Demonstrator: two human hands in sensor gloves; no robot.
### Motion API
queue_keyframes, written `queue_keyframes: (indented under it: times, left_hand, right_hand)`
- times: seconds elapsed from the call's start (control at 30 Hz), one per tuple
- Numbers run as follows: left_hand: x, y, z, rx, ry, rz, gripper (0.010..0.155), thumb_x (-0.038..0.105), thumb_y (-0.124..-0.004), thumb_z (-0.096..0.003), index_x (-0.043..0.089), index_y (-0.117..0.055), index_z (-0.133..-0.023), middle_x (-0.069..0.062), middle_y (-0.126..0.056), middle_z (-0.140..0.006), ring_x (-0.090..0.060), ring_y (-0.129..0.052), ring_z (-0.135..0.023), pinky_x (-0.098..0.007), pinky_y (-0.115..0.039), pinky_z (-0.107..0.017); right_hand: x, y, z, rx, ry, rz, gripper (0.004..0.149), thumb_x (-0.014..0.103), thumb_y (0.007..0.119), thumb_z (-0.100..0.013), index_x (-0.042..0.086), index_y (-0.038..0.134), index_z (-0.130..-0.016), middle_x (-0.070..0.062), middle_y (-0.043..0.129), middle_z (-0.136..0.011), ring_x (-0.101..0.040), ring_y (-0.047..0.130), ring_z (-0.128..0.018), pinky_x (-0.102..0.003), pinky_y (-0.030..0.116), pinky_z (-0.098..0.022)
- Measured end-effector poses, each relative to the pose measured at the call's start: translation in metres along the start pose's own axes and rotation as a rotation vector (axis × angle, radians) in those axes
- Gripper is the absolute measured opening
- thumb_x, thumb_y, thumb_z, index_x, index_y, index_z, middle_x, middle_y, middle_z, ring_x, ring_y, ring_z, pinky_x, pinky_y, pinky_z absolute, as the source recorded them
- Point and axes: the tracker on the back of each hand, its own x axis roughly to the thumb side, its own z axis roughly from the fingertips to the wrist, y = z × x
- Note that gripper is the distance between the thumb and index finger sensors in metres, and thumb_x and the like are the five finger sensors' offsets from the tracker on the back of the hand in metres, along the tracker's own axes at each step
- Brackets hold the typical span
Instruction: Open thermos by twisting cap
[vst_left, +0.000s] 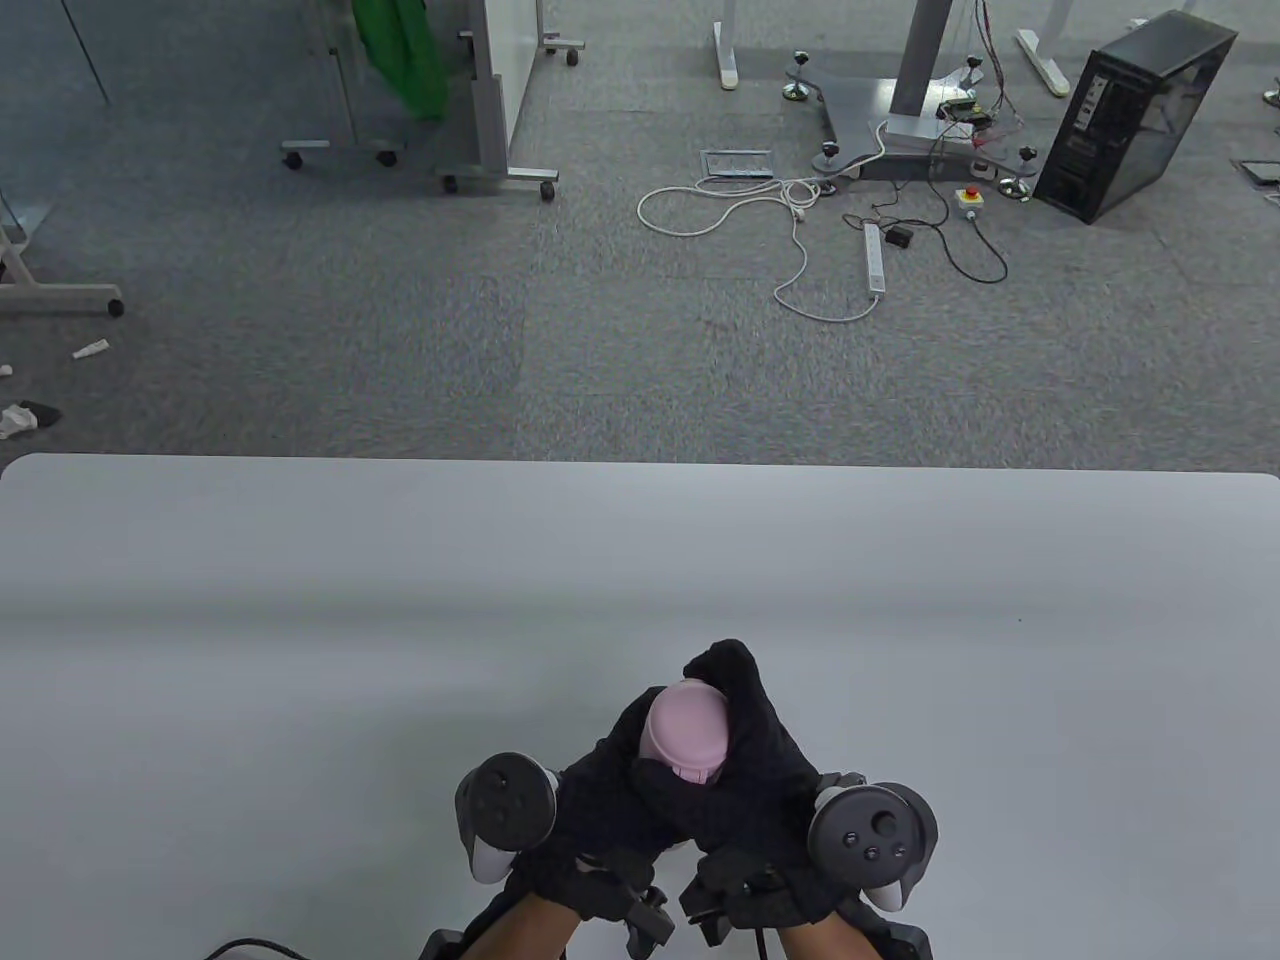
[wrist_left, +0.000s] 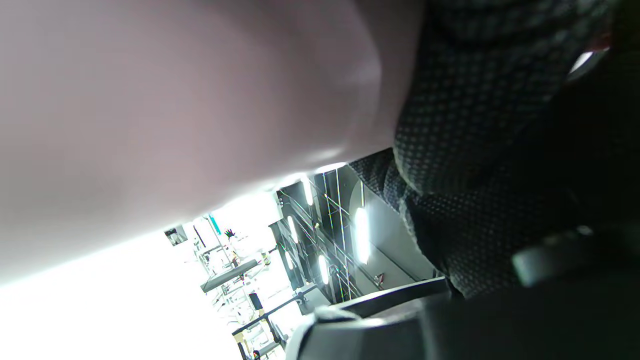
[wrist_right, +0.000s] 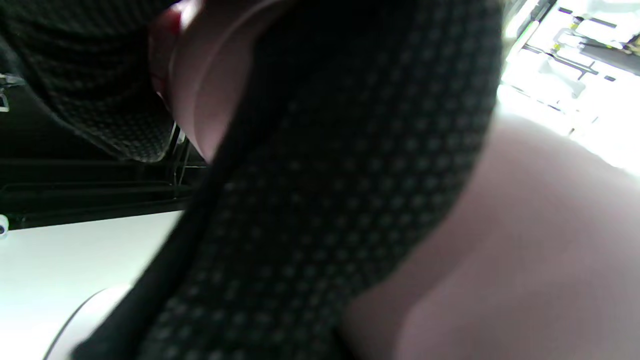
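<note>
The pink thermos (vst_left: 683, 738) is sitting between both hands: the left hand (vst_left: 605, 800) is gripping its body, the right hand (vst_left: 755, 745) is clasping its cap side.

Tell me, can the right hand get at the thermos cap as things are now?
Probably yes. In the table view the right hand is already wrapped around the far and right side of the pink cap, with nothing between them. The left hand holds the thermos from the other side and leaves the cap's top bare.
</note>
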Motion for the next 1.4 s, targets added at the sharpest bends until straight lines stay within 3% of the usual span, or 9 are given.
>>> queue_keyframes:
  times: [0.23,0.37,0.57,0.7,0.87,1.07,1.23,1.27,1.4]
  left_hand:
    - [-0.003,0.000,-0.001,-0.047,0.009,0.048,0.123,0.060,-0.104,-0.0054,0.014,-0.051,-0.106,-0.022,-0.059,-0.109,-0.050,-0.064,-0.098,-0.063,-0.064,-0.062]
    - [-0.005,-0.003,-0.002,-0.085,0.002,0.074,0.124,0.060,-0.105,-0.0037,0.013,-0.052,-0.105,-0.022,-0.060,-0.108,-0.050,-0.065,-0.097,-0.063,-0.065,-0.061]
    - [-0.003,-0.014,-0.004,-0.202,-0.019,0.163,0.124,0.058,-0.105,-0.0040,0.012,-0.052,-0.106,-0.021,-0.059,-0.109,-0.050,-0.064,-0.099,-0.063,-0.064,-0.062]
    - [-0.003,-0.017,-0.004,-0.199,-0.019,0.157,0.123,0.057,-0.105,-0.0057,0.013,-0.050,-0.107,-0.020,-0.057,-0.111,-0.050,-0.062,-0.099,-0.064,-0.062,-0.062]
    - [-0.001,-0.009,-0.002,-0.090,0.007,0.137,0.122,0.056,-0.104,-0.0085,0.014,-0.047,-0.107,-0.019,-0.054,-0.112,-0.050,-0.059,-0.100,-0.065,-0.061,-0.063]
    - [0.002,-0.003,0.000,-0.028,0.041,0.064,0.121,0.057,-0.104,-0.0090,0.014,-0.047,-0.107,-0.019,-0.054,-0.111,-0.049,-0.060,-0.098,-0.064,-0.061,-0.063]
    - [0.000,-0.002,0.001,-0.035,0.033,0.043,0.122,0.058,-0.104,-0.0086,0.014,-0.047,-0.107,-0.019,-0.054,-0.111,-0.048,-0.061,-0.098,-0.064,-0.062,-0.062]
    - [0.001,-0.003,0.000,-0.050,0.024,0.051,0.122,0.058,-0.104,-0.0083,0.015,-0.047,-0.107,-0.019,-0.055,-0.111,-0.048,-0.061,-0.098,-0.063,-0.062,-0.063]
    - [0.005,-0.002,-0.002,-0.057,-0.004,0.028,0.123,0.059,-0.104,-0.0061,0.014,-0.048,-0.106,-0.018,-0.056,-0.110,-0.046,-0.062,-0.097,-0.063,-0.062,-0.064]
  right_hand:
    - [-0.009,-0.003,-0.002,0.023,-0.014,-0.101,0.099,0.055,0.101,-0.043,0.007,0.049,-0.112,-0.025,0.069,-0.105,-0.056,0.076,-0.083,-0.068,0.055,-0.071]
    - [-0.019,-0.005,-0.007,0.135,-0.023,-0.252,0.094,0.048,0.103,-0.042,0.008,0.052,-0.111,-0.026,0.066,-0.107,-0.058,0.071,-0.088,-0.069,0.052,-0.071]
    - [-0.032,-0.016,-0.013,0.411,-0.025,-0.497,0.094,0.039,0.105,-0.043,0.013,0.049,-0.114,-0.020,0.059,-0.115,-0.056,0.057,-0.102,-0.074,0.042,-0.071]
    - [-0.034,-0.019,-0.013,0.442,-0.018,-0.488,0.096,0.039,0.105,-0.044,0.016,0.046,-0.116,-0.018,0.058,-0.117,-0.059,0.050,-0.103,-0.077,0.040,-0.069]
    - [-0.026,-0.015,-0.009,0.313,0.019,-0.366,0.103,0.044,0.101,-0.048,0.014,0.032,-0.119,-0.029,0.043,-0.118,-0.062,0.045,-0.101,-0.077,0.041,-0.069]
    - [-0.005,-0.004,0.001,0.028,0.054,-0.059,0.101,0.055,0.100,-0.043,0.012,0.042,-0.115,-0.022,0.061,-0.108,-0.055,0.069,-0.091,-0.071,0.055,-0.068]
    - [-0.004,-0.001,0.003,0.004,0.056,-0.050,0.098,0.051,0.103,-0.042,0.011,0.048,-0.112,-0.023,0.066,-0.103,-0.054,0.073,-0.085,-0.068,0.057,-0.069]
    - [-0.006,-0.004,0.001,0.007,0.026,-0.055,0.097,0.054,0.102,-0.041,0.012,0.050,-0.111,-0.022,0.068,-0.102,-0.052,0.076,-0.083,-0.066,0.058,-0.070]
    - [-0.012,-0.009,-0.002,0.025,-0.016,-0.172,0.095,0.051,0.107,-0.037,0.012,0.058,-0.108,-0.021,0.073,-0.100,-0.051,0.077,-0.083,-0.064,0.058,-0.072]
